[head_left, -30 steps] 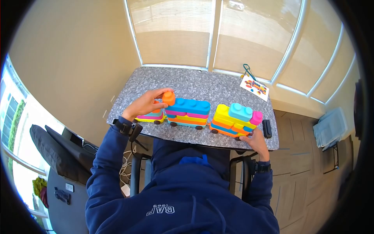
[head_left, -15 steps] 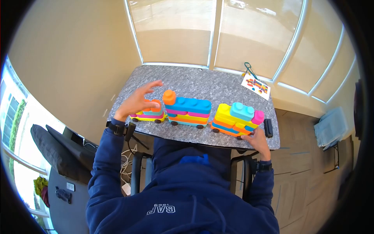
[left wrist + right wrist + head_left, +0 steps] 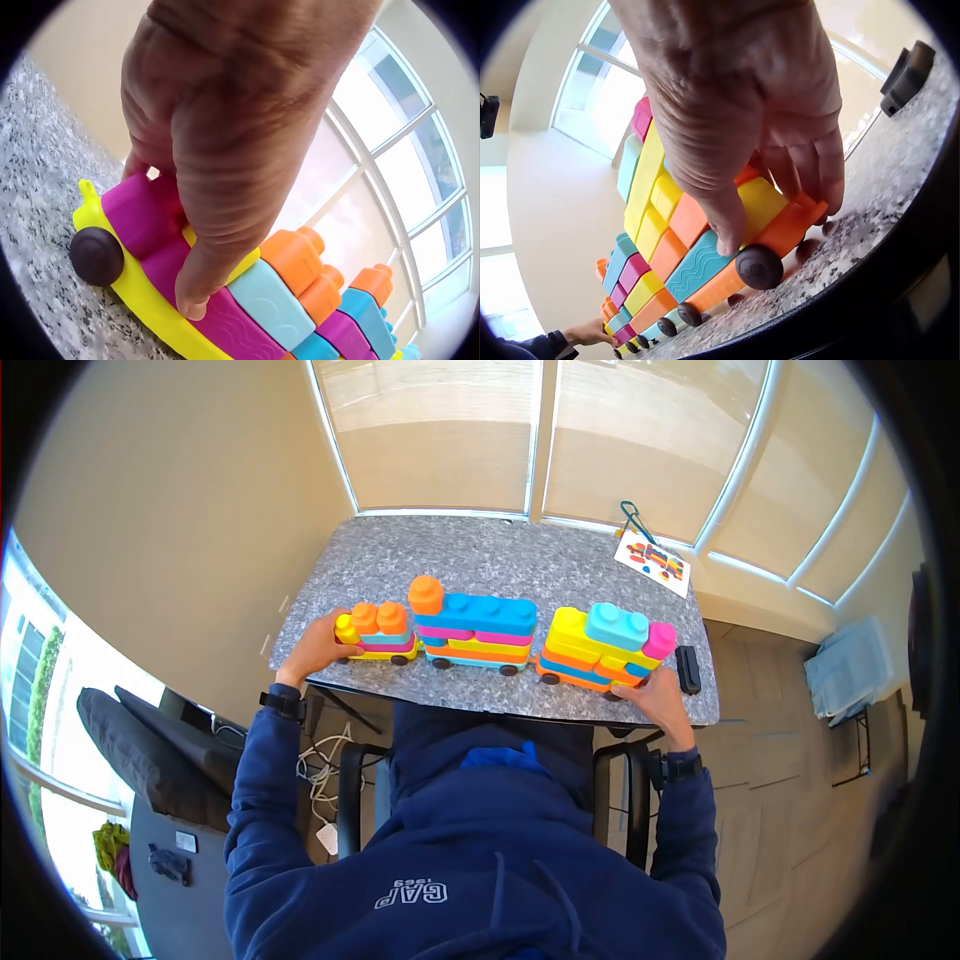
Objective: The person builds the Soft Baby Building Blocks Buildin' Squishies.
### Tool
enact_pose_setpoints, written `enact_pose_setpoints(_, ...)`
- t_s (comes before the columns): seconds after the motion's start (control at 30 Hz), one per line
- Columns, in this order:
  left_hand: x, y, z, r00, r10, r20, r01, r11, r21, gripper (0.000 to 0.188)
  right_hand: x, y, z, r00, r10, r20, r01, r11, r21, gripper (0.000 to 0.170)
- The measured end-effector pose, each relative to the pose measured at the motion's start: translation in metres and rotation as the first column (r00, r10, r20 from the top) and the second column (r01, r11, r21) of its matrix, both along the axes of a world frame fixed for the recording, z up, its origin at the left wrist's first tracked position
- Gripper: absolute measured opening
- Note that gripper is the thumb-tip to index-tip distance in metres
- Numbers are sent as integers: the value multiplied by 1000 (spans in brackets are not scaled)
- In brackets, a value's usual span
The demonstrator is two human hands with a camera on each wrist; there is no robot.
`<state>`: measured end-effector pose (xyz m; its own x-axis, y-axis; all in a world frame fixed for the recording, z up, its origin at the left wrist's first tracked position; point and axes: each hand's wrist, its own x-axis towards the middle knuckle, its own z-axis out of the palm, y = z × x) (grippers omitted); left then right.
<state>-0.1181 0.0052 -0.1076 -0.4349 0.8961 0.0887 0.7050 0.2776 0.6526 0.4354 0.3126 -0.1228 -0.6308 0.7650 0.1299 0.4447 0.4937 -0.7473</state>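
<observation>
Three toy block wagons stand in a row along the table's near side. My left hand [image 3: 312, 649] grips the rear end of the small yellow-based wagon [image 3: 404, 655], its thumb [image 3: 196, 300] against the magenta block [image 3: 232, 326]. The middle wagon [image 3: 478, 648] carries a long blue block [image 3: 490, 614] with an orange block [image 3: 426, 596] on its left end. At the right end, my right hand [image 3: 663, 705] holds the orange-based wagon [image 3: 590, 652] low down. Its thumb [image 3: 726, 232] lies just above the black wheel [image 3: 759, 267], with the fingers on the far side.
A card with block pictures [image 3: 653, 564] and a green-handled item [image 3: 636, 520] lie at the back right of the granite-patterned table [image 3: 470, 550]. A black device [image 3: 688, 670] sits near the right edge. Windows rise behind the table.
My left hand let go of the orange block on the middle wagon, moved down and left, and took hold of the left wagon's end. My right hand stays on the right wagon.
</observation>
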Motion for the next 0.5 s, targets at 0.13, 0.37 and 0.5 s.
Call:
enact_pose_setpoints(0.13, 7, 5, 9, 999, 19, -38, -19, 1000, 17, 61, -3, 8, -8, 999, -46, 4, 46, 998, 47, 51)
enact_pose_setpoints(0.37, -5, 34, -3, 993, 10, -117, -2, 998, 69, 55, -15, 44, -20, 996, -84, -5, 84, 988, 133, 49)
enact_pose_setpoints(0.5, -9, 61, 0, 995, 44, -93, -39, 998, 59, 55, -28, 64, -9, 996, -88, -14, 89, 985, 147, 51)
